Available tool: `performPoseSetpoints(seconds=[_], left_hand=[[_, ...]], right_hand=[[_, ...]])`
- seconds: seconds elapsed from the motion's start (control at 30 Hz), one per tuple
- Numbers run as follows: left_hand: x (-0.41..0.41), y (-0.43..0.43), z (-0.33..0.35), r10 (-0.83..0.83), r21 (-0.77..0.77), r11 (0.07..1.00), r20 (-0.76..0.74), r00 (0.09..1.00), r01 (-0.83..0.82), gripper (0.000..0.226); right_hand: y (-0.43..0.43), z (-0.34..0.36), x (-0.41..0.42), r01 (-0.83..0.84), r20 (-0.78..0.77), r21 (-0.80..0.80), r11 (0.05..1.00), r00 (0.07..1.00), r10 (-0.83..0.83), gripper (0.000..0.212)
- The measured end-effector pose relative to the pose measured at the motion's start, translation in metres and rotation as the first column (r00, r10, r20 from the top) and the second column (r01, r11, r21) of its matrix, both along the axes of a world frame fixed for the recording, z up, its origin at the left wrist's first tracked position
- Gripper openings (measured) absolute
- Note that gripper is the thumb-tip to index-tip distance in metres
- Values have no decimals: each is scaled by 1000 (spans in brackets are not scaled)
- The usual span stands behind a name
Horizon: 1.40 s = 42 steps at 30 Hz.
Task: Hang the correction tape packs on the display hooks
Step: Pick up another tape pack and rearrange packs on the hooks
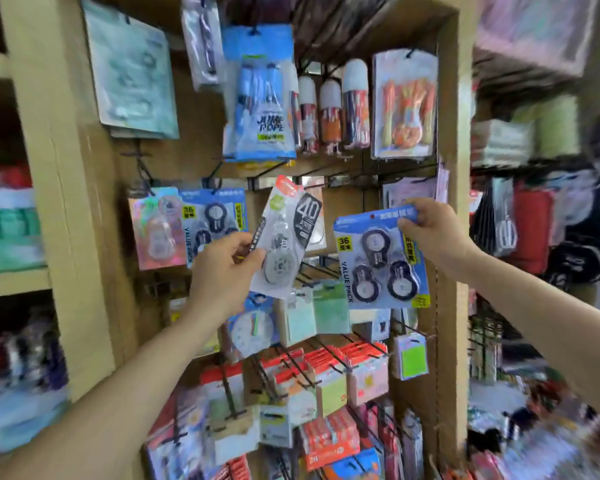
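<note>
My left hand [222, 268] pinches the lower left edge of a slim white correction tape pack [284, 237] with a red top and a black "40" label, tilted to the right in front of the display. My right hand [433, 230] grips the top right corner of a blue "Value Pack" [378, 261] holding three black correction tapes. An identical blue value pack [213, 220] hangs on a hook at the left, beside a pink holographic pack [156, 230]. Bare black hooks [354, 174] stick out just above the two held packs.
The cardboard display board [447, 306] carries jump rope packs [257, 98] and capsule-shaped items [329, 109] above, sticky notes and red packs [326, 368] on hooks below. Wooden shelves [14, 278] with blurred goods stand at the left, more hanging goods at the right.
</note>
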<state>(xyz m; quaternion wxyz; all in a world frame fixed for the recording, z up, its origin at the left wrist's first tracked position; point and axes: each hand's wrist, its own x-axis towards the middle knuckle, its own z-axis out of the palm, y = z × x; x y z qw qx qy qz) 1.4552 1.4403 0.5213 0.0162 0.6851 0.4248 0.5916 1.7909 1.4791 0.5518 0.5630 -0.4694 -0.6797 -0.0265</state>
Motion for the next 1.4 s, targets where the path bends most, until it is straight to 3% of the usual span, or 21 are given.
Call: performPoseSetpoints(seconds=[0.1,0.23,0.43,0.57,0.63,0.73,0.83,0.93,1.13,1.4], left_hand=[[14,19,26,23,51,998,-15,1000,-23,20],[36,44,53,72,110,991,-6,997,-71,7],[69,82,64,56,100,993,-15,998,-54,9],[75,100,50,34,82,996,-20,999,-32,21],[75,107,43,43,64,997,-24,999,-42,26],[78,115,38,32,38,999,52,998,-34,31],[80,118,35,-48,22,999,138,989,46,29],[76,119,32,-114,11,993,188,975,114,21],[81,107,34,-163,76,985,151,975,153,19],[92,115,41,-64,42,997,137,989,59,21]], right_hand=[[13,25,13,31,-26,-2,1000,999,-31,26],[34,42,28,13,-104,50,999,995,-8,11],[58,42,38,121,-75,102,987,991,-114,18],[76,19,39,31,-239,130,991,971,1,6],[92,5,46,18,-320,139,990,947,28,16],[102,-10,50,3,-401,155,988,914,60,5],[94,-15,46,-64,-504,172,983,851,143,14],[86,-19,45,-166,-654,227,960,705,277,15],[79,-35,44,-325,-817,217,920,456,354,10],[69,-80,36,-441,-817,105,892,473,330,10]])
